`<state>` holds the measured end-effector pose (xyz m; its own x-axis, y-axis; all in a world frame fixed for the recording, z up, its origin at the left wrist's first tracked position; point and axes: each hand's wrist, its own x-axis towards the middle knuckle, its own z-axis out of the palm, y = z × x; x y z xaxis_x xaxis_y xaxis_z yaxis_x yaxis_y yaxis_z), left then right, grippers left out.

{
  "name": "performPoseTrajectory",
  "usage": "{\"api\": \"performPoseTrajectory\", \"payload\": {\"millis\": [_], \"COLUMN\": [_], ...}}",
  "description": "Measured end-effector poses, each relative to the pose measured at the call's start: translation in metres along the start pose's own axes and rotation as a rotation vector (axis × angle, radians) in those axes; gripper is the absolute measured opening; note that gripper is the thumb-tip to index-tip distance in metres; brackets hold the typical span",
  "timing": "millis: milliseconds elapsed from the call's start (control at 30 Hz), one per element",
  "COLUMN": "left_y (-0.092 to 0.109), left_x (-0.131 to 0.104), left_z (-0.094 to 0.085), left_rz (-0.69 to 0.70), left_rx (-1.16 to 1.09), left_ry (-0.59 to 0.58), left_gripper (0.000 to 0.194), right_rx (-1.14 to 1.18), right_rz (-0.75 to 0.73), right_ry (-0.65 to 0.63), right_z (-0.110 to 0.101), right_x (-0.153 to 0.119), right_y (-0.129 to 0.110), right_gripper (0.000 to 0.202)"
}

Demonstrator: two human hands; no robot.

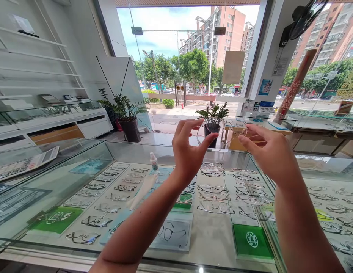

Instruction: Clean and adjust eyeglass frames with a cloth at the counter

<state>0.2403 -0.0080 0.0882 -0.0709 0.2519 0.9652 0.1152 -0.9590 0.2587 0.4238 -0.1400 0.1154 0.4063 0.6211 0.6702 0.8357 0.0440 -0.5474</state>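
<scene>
Thin-rimmed, nearly clear glasses (pixel 239 129) are held up above the glass display counter, in front of the doorway. My right hand (pixel 264 148) pinches them at the right lens side between thumb and fingers. At the left side of the glasses, my left hand (pixel 190 148) is curved with thumb and fingertips around the rim; the thin frame is hard to make out against the background. Below my hands, rows of glasses (pixel 213 189) lie in the counter. A small white spray bottle (pixel 154 162) stands on the glass to the left of my left forearm.
The glass counter (pixel 108 148) spans the front, with green blocks (pixel 251 240) inside. A calculator or keyboard-like item (pixel 45 157) lies at left. Potted plants (pixel 131 129) stand beyond, near the glass door. A wall fan (pixel 304 22) hangs upper right.
</scene>
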Motion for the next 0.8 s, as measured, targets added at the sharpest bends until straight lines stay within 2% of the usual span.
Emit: {"api": "performPoseTrajectory", "payload": {"millis": [333, 800], "left_y": [0.0027, -0.0011], "left_x": [0.0009, 0.0015], "left_z": [-0.0006, -0.0014], "left_rz": [0.020, -0.071], "left_rx": [0.003, -0.014], "left_ry": [-0.004, -0.055], "left_gripper": [0.040, 0.037], "right_rx": [0.018, 0.024], "right_rz": [-0.007, -0.007], "right_ry": [0.002, 0.045], "right_z": [0.0026, 0.0013], "right_x": [0.0023, 0.0009], "right_y": [0.0056, 0.0011], "right_gripper": [0.059, 0.059]}}
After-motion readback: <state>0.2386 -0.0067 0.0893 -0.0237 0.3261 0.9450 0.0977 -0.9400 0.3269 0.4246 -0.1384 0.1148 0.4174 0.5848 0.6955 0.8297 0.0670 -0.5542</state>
